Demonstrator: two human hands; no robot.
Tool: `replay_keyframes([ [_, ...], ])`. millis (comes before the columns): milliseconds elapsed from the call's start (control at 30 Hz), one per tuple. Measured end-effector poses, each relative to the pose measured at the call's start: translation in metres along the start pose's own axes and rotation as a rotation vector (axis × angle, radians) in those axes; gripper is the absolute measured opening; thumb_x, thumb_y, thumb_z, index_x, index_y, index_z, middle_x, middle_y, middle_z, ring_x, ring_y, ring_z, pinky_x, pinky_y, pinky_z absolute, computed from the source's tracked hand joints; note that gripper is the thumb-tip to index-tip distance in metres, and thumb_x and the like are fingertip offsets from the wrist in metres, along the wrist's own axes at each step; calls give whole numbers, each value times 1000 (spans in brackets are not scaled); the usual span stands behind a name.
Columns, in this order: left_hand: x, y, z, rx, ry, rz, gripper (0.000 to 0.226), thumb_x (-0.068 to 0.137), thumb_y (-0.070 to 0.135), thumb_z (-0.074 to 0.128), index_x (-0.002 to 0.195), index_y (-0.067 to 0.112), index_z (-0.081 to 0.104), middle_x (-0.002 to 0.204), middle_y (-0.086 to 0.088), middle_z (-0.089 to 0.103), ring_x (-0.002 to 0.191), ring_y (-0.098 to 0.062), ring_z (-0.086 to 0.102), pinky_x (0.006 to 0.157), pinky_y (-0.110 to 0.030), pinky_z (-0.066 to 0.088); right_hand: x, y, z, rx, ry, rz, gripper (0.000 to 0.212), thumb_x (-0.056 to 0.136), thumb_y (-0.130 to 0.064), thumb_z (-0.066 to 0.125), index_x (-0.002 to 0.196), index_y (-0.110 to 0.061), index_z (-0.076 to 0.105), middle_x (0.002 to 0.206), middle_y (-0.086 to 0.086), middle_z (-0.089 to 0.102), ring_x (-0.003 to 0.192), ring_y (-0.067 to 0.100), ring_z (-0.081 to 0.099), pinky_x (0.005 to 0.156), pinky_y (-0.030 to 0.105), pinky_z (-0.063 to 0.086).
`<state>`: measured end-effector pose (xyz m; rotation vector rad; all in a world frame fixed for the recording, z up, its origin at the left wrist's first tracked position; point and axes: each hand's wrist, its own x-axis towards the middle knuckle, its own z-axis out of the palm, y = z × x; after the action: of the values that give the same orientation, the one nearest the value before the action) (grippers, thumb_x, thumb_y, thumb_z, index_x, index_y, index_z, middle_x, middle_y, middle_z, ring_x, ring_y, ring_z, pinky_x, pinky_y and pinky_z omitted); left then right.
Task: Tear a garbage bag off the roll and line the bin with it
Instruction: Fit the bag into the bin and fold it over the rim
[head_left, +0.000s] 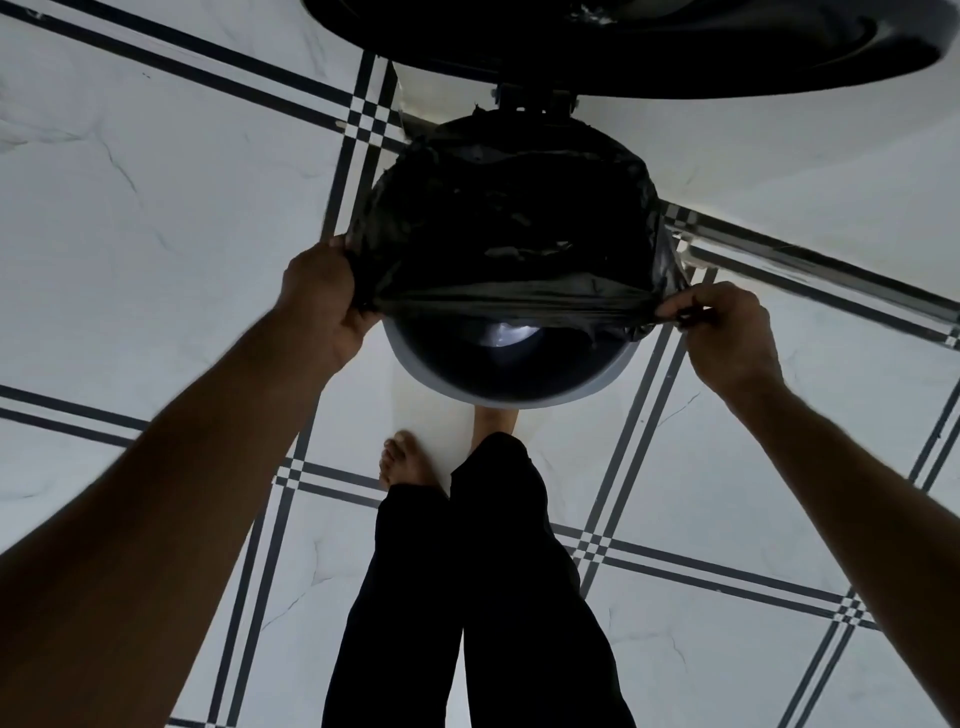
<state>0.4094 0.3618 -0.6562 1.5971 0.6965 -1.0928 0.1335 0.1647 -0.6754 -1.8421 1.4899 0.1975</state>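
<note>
Black plastic garbage bag (498, 228), draped over the far rim of a round bin (498, 400) with a pale grey edge; its near hem is pulled taut across the opening, short of the near rim. Left hand (324, 306) grips the bag's left edge, fingers curled round the plastic. Right hand (727, 332) pinches the right edge between thumb and fingers. Bin lid (649, 47), dark, stands raised at the far side. White tiled floor (156, 182) with dark banded lines; bare feet and dark trousers (483, 597) just before the bin.

Thin, crinkled, faintly glossy black plastic bag (498, 218); smooth bin rim (415, 371); polished marble-look floor tiles (156, 208).
</note>
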Motion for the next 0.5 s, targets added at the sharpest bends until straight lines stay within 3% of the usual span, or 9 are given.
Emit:
replay_keyframes([
  [67, 0, -4, 1, 49, 19, -18, 30, 102, 41, 44, 96, 18, 63, 92, -3, 74, 85, -19, 72, 69, -36, 60, -1, -3, 0, 15, 4, 45, 35, 85, 5, 51, 84, -20, 75, 99, 4, 72, 77, 14, 60, 68, 24, 45],
  [133, -2, -9, 0, 304, 66, 104, 31, 96, 51, 51, 95, 21, 63, 94, 1, 71, 87, -16, 69, 73, -32, 58, -2, -7, 1, 27, 11, 79, 20, 86, -12, 55, 80, -15, 75, 92, 9, 74, 73, 24, 65, 67, 32, 52],
  [200, -7, -20, -3, 450, 91, 283, 20, 93, 39, 62, 99, 20, 62, 86, 5, 67, 80, -10, 66, 66, -22, 55, -2, -9, 3, 54, 10, 127, 25, 82, -26, 56, 78, -7, 71, 82, 15, 73, 76, 36, 69, 75, 49, 59],
  [267, -7, -32, -9, 446, 48, 355, 22, 89, 22, 67, 109, 20, 61, 89, 4, 66, 79, -10, 65, 59, -15, 51, -2, -7, 5, 73, 12, 174, 29, 82, -35, 59, 77, -8, 68, 75, 8, 71, 72, 30, 72, 78, 50, 60],
  [367, -8, -44, -19, 360, -39, 329, 38, 77, 9, 65, 111, 25, 60, 94, -1, 67, 79, -13, 64, 62, -21, 50, -4, 2, 10, 247, 17, 206, 27, 87, -27, 71, 78, -3, 67, 70, 2, 66, 65, 15, 69, 77, 45, 63],
  [433, -11, -49, -22, 267, -23, 272, 41, 75, -3, 58, 106, 24, 60, 89, 0, 67, 78, -13, 65, 68, -27, 52, -8, 5, 11, 383, -7, 210, 14, 86, -10, 73, 78, -3, 65, 73, 4, 62, 67, 15, 66, 76, 42, 64],
  [500, -15, -54, -24, 230, 6, 259, 45, 76, -14, 53, 104, 20, 59, 87, -1, 66, 80, -15, 65, 73, -30, 56, -14, 6, 13, 521, -46, 222, 18, 83, 8, 69, 79, -7, 62, 81, 9, 59, 74, 22, 66, 73, 38, 64],
])
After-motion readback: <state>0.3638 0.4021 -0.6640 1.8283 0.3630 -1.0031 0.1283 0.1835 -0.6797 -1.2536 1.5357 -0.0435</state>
